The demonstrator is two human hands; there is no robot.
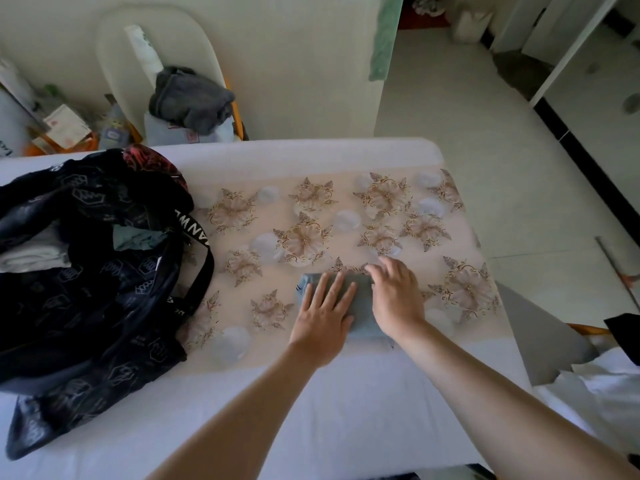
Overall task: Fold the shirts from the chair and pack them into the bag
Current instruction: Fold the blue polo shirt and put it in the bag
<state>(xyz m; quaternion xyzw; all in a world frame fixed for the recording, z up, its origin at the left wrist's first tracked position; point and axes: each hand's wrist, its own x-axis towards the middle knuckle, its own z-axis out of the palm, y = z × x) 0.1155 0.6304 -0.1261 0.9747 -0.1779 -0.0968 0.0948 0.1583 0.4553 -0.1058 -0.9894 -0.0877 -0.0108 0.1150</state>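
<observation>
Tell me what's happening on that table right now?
A person is pressing both palms on a small folded grey-blue shirt on the flower-patterned table. The left hand lies flat on it; the right hand covers its right edge. The open black bag sits to the left with folded clothes already inside. A dark grey garment still lies on the chair behind the table.

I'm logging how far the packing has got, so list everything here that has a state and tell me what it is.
blue shirt: folded small, flat on the patterned cloth
left hand: open, palm down on the shirt
right hand: open, pressing the shirt's right side
bag: open, folded clothes inside
grey garment: unfolded, heaped on the chair
</observation>
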